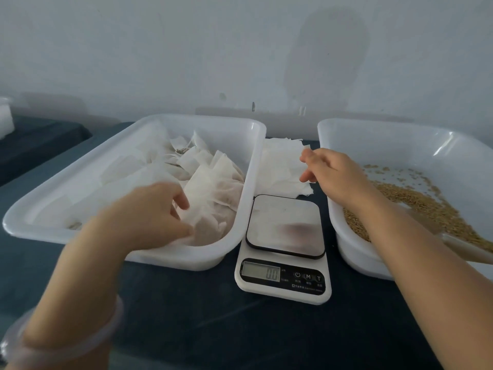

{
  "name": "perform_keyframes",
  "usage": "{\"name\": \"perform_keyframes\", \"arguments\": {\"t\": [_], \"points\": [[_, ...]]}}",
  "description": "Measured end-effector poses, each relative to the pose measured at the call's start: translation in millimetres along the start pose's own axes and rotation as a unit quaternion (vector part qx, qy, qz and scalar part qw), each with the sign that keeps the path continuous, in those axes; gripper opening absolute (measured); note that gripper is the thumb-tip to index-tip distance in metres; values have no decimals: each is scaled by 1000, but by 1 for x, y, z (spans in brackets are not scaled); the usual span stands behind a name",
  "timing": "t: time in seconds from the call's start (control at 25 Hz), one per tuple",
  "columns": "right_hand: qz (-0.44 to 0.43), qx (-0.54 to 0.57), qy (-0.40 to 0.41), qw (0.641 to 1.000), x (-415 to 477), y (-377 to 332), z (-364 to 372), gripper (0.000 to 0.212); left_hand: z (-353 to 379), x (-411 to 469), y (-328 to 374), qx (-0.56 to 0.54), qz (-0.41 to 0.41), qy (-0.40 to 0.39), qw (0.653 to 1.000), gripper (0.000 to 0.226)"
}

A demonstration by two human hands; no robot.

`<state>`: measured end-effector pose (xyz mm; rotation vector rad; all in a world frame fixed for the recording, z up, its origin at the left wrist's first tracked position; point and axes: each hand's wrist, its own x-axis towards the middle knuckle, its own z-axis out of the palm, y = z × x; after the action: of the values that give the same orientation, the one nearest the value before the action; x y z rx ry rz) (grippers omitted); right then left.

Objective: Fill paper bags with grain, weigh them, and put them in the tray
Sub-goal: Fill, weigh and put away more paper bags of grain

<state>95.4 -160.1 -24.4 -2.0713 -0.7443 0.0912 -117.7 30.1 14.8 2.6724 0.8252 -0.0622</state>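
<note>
The left white tray [66,209] holds several filled white paper bags [213,166]. My left hand [149,214] reaches into its near right corner, fingers and thumb curled round one filled bag [210,209]. A stack of empty paper bags [280,161] lies on the table behind the scale. My right hand [328,169] is at the stack's right edge and pinches a corner of the top bag. The scale [282,252] stands between the trays with a bare steel platform and a display reading 0.0. The right tray [354,249] holds brown grain [426,206].
A beige scoop handle [469,249] lies in the grain tray under my right forearm. The table has a dark blue cover [213,329]. A white wall rises close behind the trays. Another white container [5,116] stands at the far left edge.
</note>
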Motion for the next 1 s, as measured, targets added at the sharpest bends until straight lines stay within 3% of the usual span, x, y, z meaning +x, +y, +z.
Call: {"name": "perform_keyframes", "arguments": {"t": [0.08, 0.16, 0.28, 0.36, 0.48, 0.64, 0.72, 0.84, 1.0], "points": [[-5, -4, 0, 1000, 0, 0, 0, 41, -16, 5, 2, -14, 6, 139, 990, 17], [-10, -12, -1, 1000, 0, 0, 1, 41, -29, 22, 23, -43, 77, 221, 971, 9], [-10, -11, -2, 1000, -2, -1, 0, 39, -16, 62, 79, -40, 208, 147, 966, 9], [-8, -18, -6, 1000, -4, -2, -2, 32, 13, 90, 105, 9, 224, 80, 971, 15], [-8, -52, -10, 999, -4, 0, -2, 14, 40, 113, 100, -16, 214, 93, 972, 17], [-13, -129, -5, 992, -9, -5, 2, 18, 43, 121, 86, -88, 269, 84, 955, 29], [-36, -241, -11, 970, -13, -11, 2, 20, 42, 121, 84, -117, 277, 74, 951, 29], [-34, -455, -90, 885, -1, -28, 6, 23, 43, 124, 82, -135, 280, 64, 948, 29], [63, -475, -180, 859, 55, -38, 38, 32, 44, 126, 80, -151, 290, 78, 942, 29]]}}
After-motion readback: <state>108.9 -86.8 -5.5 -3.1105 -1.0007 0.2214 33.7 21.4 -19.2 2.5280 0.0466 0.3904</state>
